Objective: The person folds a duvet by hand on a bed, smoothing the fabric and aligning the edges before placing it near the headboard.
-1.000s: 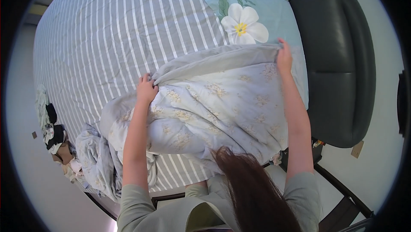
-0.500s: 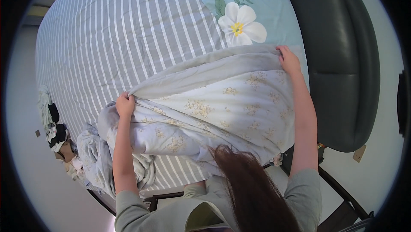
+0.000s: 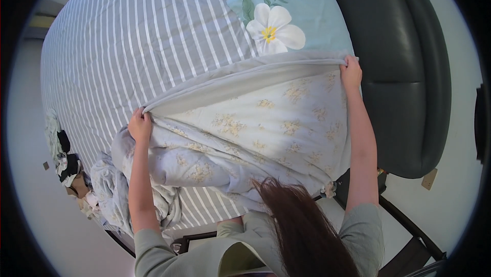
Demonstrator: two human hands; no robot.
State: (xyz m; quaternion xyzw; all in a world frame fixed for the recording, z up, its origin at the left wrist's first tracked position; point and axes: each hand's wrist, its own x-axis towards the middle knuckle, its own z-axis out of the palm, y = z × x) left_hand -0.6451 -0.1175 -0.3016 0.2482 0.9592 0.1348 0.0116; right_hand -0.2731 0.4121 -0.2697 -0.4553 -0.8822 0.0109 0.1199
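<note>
Across the striped bed sheet [image 3: 143,47], a pale floral quilt [image 3: 255,134] lies spread, its top edge pulled taut between two hands so that the grey underside shows as a folded band along the edge. Holding the edge at two far-apart points keeps it straight; it runs slanted over the sheet, higher at the person's right.

At the quilt's left corner, toward the near side of the sheet, the left hand [image 3: 139,126] has its fingers curled and clamped on the fabric, knuckles up, the forearm rising straight from the lower edge of the view. At the quilt's right corner, just below the teal pillow with a white flower [image 3: 286,21], the right hand [image 3: 351,71] pinches the hem, fingers closed over it, the arm stretched nearly full length.

Below the left hand the rest of the quilt bunches in loose folds, and a crumpled heap of like fabric [image 3: 110,190] hangs off the sheet's near edge. Right of the pillow stands a dark padded headboard [image 3: 409,72].
</note>
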